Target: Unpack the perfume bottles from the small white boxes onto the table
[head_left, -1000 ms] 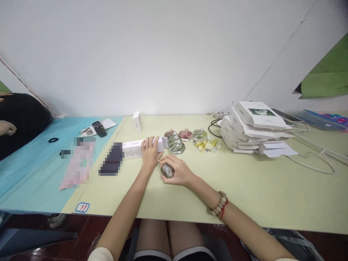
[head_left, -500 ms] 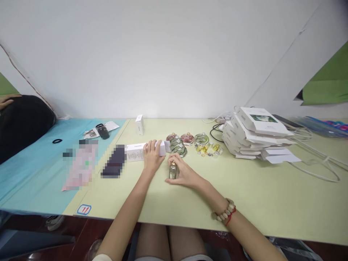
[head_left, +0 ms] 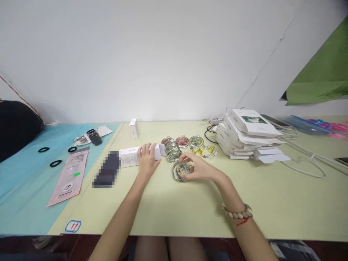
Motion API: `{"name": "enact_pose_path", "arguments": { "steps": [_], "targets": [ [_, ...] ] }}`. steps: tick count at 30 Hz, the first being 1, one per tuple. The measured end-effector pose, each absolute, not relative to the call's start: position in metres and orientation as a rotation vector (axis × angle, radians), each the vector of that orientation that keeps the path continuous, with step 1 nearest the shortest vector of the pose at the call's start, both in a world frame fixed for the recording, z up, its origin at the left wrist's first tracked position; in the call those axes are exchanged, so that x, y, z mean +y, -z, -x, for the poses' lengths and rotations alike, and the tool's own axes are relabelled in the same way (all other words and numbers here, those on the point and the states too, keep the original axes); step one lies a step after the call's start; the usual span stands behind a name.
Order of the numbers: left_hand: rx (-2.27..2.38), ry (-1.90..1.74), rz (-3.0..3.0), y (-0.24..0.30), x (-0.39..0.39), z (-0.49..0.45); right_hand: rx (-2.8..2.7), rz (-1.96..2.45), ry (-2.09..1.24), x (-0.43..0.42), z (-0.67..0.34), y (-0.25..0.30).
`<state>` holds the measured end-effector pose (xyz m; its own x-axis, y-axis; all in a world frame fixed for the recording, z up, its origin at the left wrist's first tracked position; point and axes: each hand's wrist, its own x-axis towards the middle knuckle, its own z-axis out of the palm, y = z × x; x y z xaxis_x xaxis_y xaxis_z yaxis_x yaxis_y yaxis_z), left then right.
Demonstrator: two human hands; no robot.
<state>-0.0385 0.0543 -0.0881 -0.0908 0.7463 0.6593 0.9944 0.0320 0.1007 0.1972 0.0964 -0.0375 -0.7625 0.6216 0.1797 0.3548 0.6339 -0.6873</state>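
My left hand point(head_left: 147, 158) is wrapped over a white carton point(head_left: 129, 157) lying on its side, whose flap stands open at the right end. To the right of it, my right hand point(head_left: 199, 166) grips a flat, round glass perfume bottle point(head_left: 180, 172) between thumb and fingers, its broad patterned face turned up and its gold neck toward the palm. Just beyond that bottle lie several overlapping green bottles point(head_left: 173, 151), a red bottle point(head_left: 182, 141) and another green one point(head_left: 196, 140). Small clear and yellow caps point(head_left: 200, 150) are scattered beside them.
A leaning stack of white boxes point(head_left: 250, 134) and white cables point(head_left: 310, 159) occupy the right. A small upright carton point(head_left: 133, 129) stands at the back. Leftward are a pixelated dark rectangle point(head_left: 107, 169), a pink packet point(head_left: 69, 177), black rings point(head_left: 56, 163) and a dark jar point(head_left: 94, 137).
My right hand has turned the bottle from upright and edge-on to lying with its broad face up. My left hand stays on the carton. The whole view has shifted slightly.
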Motion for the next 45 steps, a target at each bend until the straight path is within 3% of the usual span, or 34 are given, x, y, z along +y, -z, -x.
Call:
{"name": "enact_pose_path", "arguments": {
  "steps": [8, 27, 45],
  "targets": [
    [-1.883, 0.788, 1.728, 0.094, 0.056, 0.036, -2.473, 1.123, -0.911, 0.108, -0.205, 0.057],
    [-1.872, 0.811, 1.735, 0.097, 0.059, 0.038, -2.642, 1.399, -0.186, 0.126, -0.219, 0.026],
    [-1.772, 1.096, 1.622, 0.081, 0.048, 0.042, -2.335, 1.064, -0.313, 0.163, -0.185, 0.043]
  ]
}}
